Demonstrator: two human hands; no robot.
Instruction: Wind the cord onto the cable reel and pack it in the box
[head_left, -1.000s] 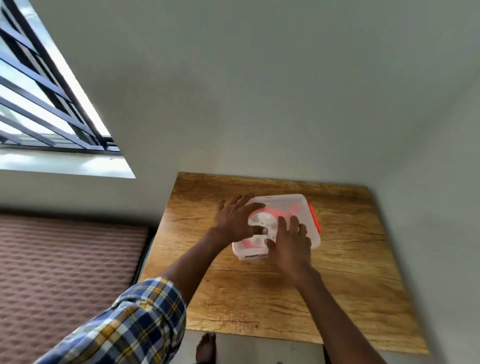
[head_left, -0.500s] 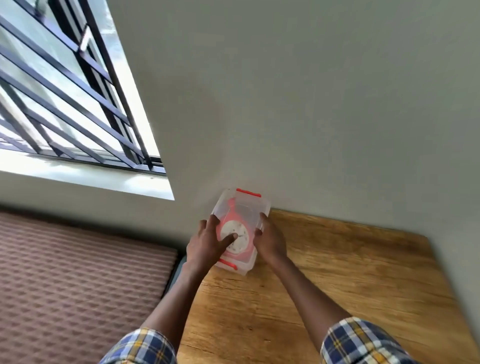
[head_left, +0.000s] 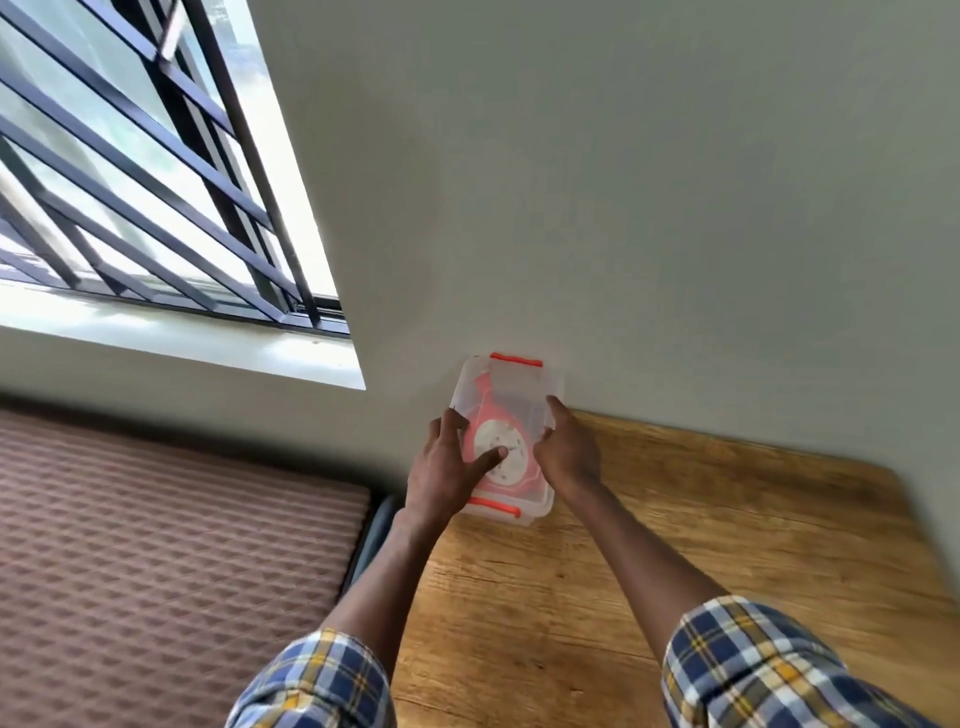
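Observation:
A clear plastic box (head_left: 519, 387) with orange latches stands at the far left corner of the wooden table (head_left: 675, 545), against the wall. Through its lid I see the red and white cable reel (head_left: 501, 449) lying inside. My left hand (head_left: 447, 470) grips the box's left side, its thumb pressed on the lid over the reel. My right hand (head_left: 566, 449) holds the box's right side. The cord itself cannot be made out.
A grey wall rises directly behind the box. A barred window (head_left: 130, 182) is up at the left. Below it, left of the table, lies a brown quilted mattress (head_left: 156, 545). My checked sleeves fill the bottom of the view.
The box went from the table's middle to its far left corner, turned lengthwise toward the wall. Both hands stayed on it. The view swung left and up.

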